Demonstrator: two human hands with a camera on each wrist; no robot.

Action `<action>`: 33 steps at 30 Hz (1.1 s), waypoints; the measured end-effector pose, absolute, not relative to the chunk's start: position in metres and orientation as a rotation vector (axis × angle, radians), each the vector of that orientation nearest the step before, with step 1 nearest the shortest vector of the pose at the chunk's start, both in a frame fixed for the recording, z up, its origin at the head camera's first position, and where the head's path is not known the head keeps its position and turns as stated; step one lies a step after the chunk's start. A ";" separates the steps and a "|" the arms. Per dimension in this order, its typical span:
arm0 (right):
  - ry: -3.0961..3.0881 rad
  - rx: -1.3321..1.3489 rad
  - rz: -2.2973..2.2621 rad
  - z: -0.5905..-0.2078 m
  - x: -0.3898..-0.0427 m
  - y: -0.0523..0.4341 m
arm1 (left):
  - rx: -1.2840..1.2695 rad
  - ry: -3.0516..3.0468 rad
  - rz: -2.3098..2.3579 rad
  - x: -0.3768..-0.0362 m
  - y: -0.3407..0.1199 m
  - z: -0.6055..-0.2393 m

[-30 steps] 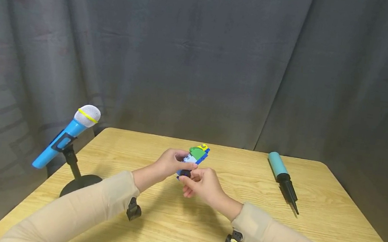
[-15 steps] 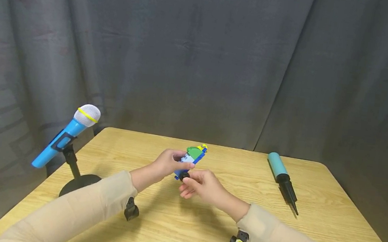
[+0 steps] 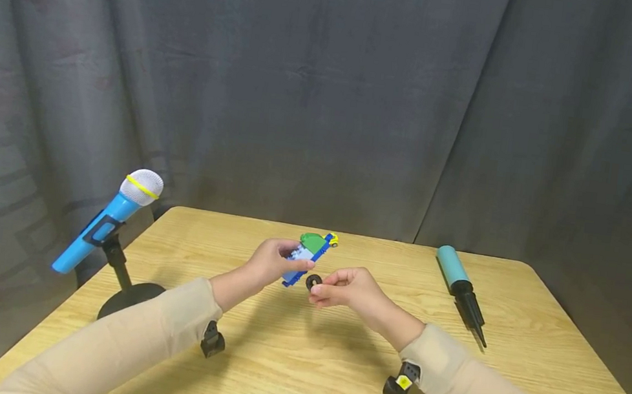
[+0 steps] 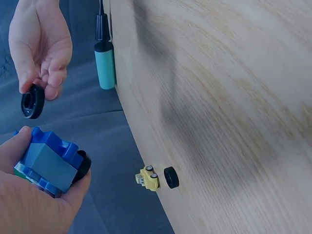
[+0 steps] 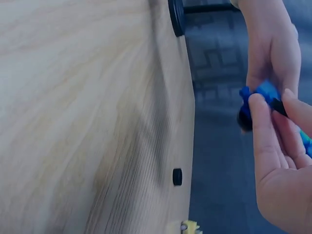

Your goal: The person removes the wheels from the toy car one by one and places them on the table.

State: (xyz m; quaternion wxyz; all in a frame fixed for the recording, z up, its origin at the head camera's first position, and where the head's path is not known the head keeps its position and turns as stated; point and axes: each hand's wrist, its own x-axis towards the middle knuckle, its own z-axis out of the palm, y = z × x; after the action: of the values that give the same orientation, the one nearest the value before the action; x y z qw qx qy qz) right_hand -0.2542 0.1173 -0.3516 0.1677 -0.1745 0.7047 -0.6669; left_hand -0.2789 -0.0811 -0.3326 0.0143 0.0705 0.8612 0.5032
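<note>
Blue and green, the block toy (image 3: 302, 255) is up off the tabletop (image 3: 297, 364) in our left hand (image 3: 268, 264), our fingers and thumb gripping it; a dark wheel (image 4: 85, 165) shows against it. Our right hand (image 3: 356, 294) pinches a loose black wheel (image 4: 37, 102) between thumb and fingers, just beside the block toy yet apart from it. On the tabletop, a third wheel (image 4: 171, 177) rests near a small yellow toy car (image 4: 148, 179). A blue microphone (image 3: 123, 207) leans in a black stand (image 3: 130, 299) to our left; a teal-and-black pump (image 3: 461, 288) lies to our right.
</note>
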 end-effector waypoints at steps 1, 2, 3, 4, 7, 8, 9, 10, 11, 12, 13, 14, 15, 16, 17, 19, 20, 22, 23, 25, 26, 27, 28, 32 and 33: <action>1.998 -0.476 -1.913 -0.352 -0.256 0.120 | 0.218 2.677 1.571 -0.279 -0.081 -0.333; 1.993 -0.452 -1.930 -0.352 -0.258 0.122 | 0.211 2.665 1.582 -0.279 -0.081 -0.333; 1.992 -0.429 -1.940 -0.352 -0.261 0.124 | 0.214 2.662 1.582 -0.279 -0.082 -0.333; 2.001 -0.407 -1.944 -0.352 -0.263 0.126 | 0.214 2.658 1.583 -0.279 -0.082 -0.333; 2.027 -0.344 -1.946 -0.353 -0.270 0.131 | 0.217 2.656 1.583 -0.278 -0.082 -0.333; 2.034 -0.326 -1.951 -0.354 -0.273 0.132 | 0.220 2.659 1.582 -0.278 -0.082 -0.333; 2.036 -0.309 -1.957 -0.354 -0.275 0.133 | 0.218 2.665 1.578 -0.277 -0.082 -0.333; 2.030 -0.289 -1.972 -0.354 -0.277 0.134 | 0.216 2.667 1.580 -0.277 -0.082 -0.333; 2.024 -0.277 -1.983 -0.354 -0.279 0.134 | 0.215 2.667 1.578 -0.277 -0.082 -0.333; 2.018 -0.270 -1.995 -0.355 -0.281 0.135 | 0.213 2.668 1.575 -0.276 -0.082 -0.333; 2.013 -0.252 -2.009 -0.354 -0.283 0.135 | 0.212 2.666 1.574 -0.276 -0.082 -0.332; 2.010 -0.240 -2.019 -0.355 -0.285 0.136 | 0.207 2.664 1.572 -0.276 -0.082 -0.332; 2.003 -0.224 -2.033 -0.355 -0.288 0.136 | 0.205 2.665 1.566 -0.276 -0.082 -0.332; 2.001 -0.206 -2.041 -0.356 -0.290 0.136 | 0.205 2.665 1.564 -0.275 -0.081 -0.331; 2.004 -0.184 -2.045 -0.357 -0.293 0.136 | 0.201 2.663 1.559 -0.275 -0.081 -0.331; 2.016 -0.123 -2.053 -0.359 -0.298 0.137 | 0.194 2.663 1.555 -0.275 -0.082 -0.331; 2.021 -0.100 -2.053 -0.361 -0.301 0.137 | 0.192 2.663 1.551 -0.275 -0.082 -0.332; 2.027 -0.040 -2.058 -0.363 -0.306 0.137 | 0.191 2.666 1.548 -0.275 -0.082 -0.332; 2.030 -0.011 -2.060 -0.365 -0.309 0.136 | 0.188 2.665 1.548 -0.275 -0.082 -0.332; 2.025 0.049 -2.077 -0.368 -0.315 0.135 | 0.189 2.666 1.549 -0.274 -0.082 -0.332; 2.025 0.069 -2.081 -0.370 -0.318 0.135 | 0.190 2.666 1.549 -0.274 -0.082 -0.332; 2.027 0.090 -2.088 -0.372 -0.321 0.134 | 0.191 2.668 1.545 -0.274 -0.083 -0.332; 2.028 0.119 -2.096 -0.375 -0.324 0.133 | 0.188 2.668 1.542 -0.274 -0.083 -0.332; 2.033 0.216 -2.114 -0.385 -0.337 0.129 | 0.170 2.664 1.535 -0.274 -0.084 -0.333; 2.036 0.243 -2.117 -0.387 -0.339 0.128 | 0.167 2.662 1.536 -0.274 -0.084 -0.333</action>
State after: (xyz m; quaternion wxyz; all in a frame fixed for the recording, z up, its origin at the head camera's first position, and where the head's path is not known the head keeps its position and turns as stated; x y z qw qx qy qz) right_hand -0.3391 0.1281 -0.3867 0.0970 0.0820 0.6876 -0.7149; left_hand -0.2740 -0.0841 -0.3333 0.0320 0.0543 0.8645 0.4987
